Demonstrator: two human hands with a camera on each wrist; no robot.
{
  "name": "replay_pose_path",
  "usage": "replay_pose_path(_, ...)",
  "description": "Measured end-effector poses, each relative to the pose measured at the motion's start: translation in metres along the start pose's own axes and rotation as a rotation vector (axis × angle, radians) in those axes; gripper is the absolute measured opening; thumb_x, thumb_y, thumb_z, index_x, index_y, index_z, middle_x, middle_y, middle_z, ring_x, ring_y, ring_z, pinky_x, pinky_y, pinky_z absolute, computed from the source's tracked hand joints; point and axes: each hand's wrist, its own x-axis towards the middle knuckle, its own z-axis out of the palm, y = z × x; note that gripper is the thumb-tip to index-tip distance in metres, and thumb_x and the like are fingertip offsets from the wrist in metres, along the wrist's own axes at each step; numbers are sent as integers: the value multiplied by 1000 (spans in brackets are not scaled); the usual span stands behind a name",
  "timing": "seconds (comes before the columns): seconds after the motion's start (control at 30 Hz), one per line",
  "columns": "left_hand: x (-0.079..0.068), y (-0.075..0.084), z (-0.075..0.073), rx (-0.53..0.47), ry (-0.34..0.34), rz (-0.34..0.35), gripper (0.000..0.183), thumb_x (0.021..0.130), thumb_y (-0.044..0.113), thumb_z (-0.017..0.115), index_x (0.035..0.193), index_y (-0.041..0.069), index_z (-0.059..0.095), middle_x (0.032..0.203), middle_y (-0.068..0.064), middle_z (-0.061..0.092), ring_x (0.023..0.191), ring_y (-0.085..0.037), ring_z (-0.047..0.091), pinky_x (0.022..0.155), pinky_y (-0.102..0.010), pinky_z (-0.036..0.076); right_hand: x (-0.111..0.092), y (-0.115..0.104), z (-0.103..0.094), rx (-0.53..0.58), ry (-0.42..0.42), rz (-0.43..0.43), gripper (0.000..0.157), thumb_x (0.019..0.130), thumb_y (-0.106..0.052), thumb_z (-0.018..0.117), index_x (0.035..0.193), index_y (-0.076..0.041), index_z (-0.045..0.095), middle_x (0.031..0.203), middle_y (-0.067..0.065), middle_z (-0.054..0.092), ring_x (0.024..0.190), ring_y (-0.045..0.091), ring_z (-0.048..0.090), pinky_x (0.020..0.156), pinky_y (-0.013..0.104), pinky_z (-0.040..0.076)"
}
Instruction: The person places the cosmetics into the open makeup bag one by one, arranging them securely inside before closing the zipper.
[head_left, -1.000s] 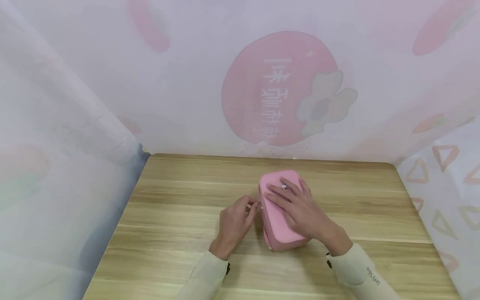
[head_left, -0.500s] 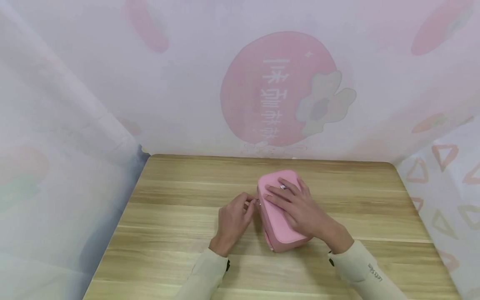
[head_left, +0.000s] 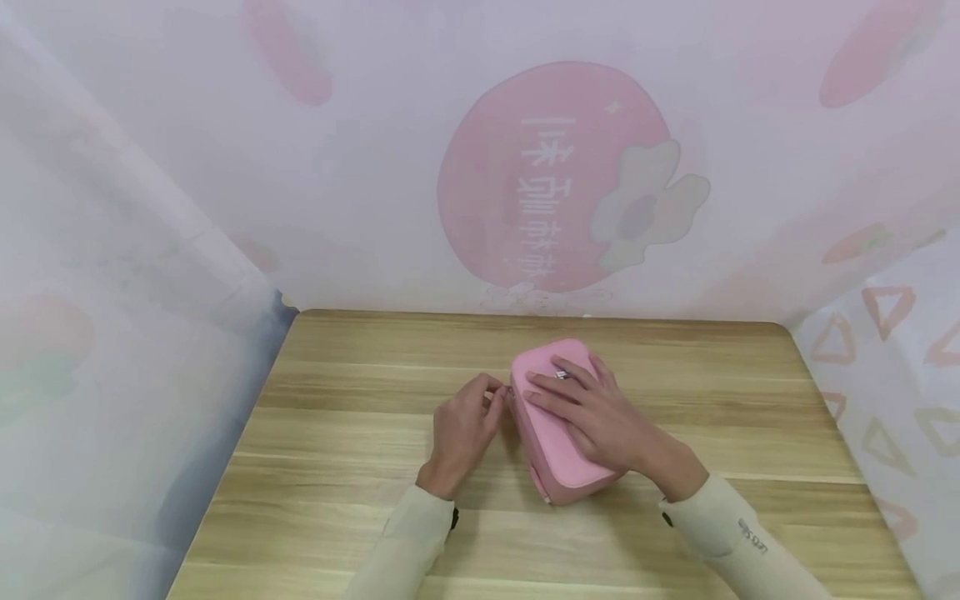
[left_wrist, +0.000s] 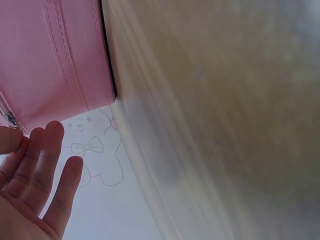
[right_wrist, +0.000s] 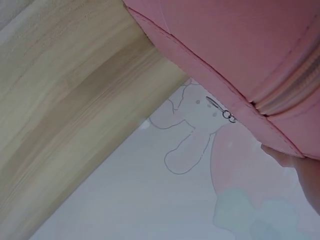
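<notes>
A pink zippered case [head_left: 551, 433] lies on the wooden table, its smooth lid facing up. At its left side, the thumb and index finger of my left hand [head_left: 463, 429] pinch the small zipper pull. The left wrist view shows the metal zipper slider [left_wrist: 11, 119] right at those fingertips, with the other fingers of that hand loosely extended. My right hand [head_left: 603, 421] rests across the lid, fingers spread and mostly straight, one of them over the right edge. A second metal pull [right_wrist: 217, 105] dangles from the case in the right wrist view, near a stretch of closed-looking zipper [right_wrist: 295, 87].
The wooden table [head_left: 360, 400] has rounded back corners and meets a pale printed backdrop [head_left: 360, 208] with strawberry and flower patterns. More printed sheeting hangs on the left and right. A short strap [head_left: 540, 485] shows low on the case's left side.
My left hand has slid a little along the case's left side, away from me, with the zipper pull. The right hand has stayed on the lid.
</notes>
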Motion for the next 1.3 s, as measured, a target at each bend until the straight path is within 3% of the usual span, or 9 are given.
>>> replay_pose_path(0.23,5,-4,-1,10,14,-6,9,107,22,71,107,14,73,95,-1,82,73,-10,78,56,-24,59,1,3,0,29,-26,-16,60,96,-9,60,155,-22,62,163,2,57,155,39,43,120,81,30)
replay_pose_path(0.73,21,-11,-1,44,-13,18,8,109,25,70,109,17,73,93,3,80,73,-8,75,52,-22,50,1,8,-1,67,-21,-55,60,96,-6,59,154,-21,62,162,3,59,154,40,43,118,81,29)
replay_pose_path(0.8,24,-12,-3,33,-43,24,9,109,25,69,109,17,73,94,2,81,71,-8,73,53,-23,51,1,9,-1,71,-23,-60,60,96,-6,60,154,-21,62,161,3,60,154,40,43,118,81,30)
replay_pose_path(0.87,28,-14,-7,-13,-115,4,10,110,25,67,111,17,73,98,2,81,73,-9,72,58,-25,55,1,9,-1,74,-26,-64,59,97,-6,60,154,-22,63,160,2,61,154,40,43,118,82,29)
replay_pose_path(1.07,35,-25,-17,-222,-361,-108,12,114,27,60,118,22,70,120,1,80,100,-14,76,88,-38,65,1,11,-2,82,-39,-75,57,98,-8,61,153,-22,64,159,0,62,154,39,44,118,83,30)
replay_pose_path(1.3,36,-30,-17,-342,-429,-146,15,114,24,58,122,21,71,126,0,79,110,-20,78,96,-42,65,2,15,-1,73,-22,-113,55,98,-7,61,151,-22,66,159,0,62,152,39,46,116,81,34)
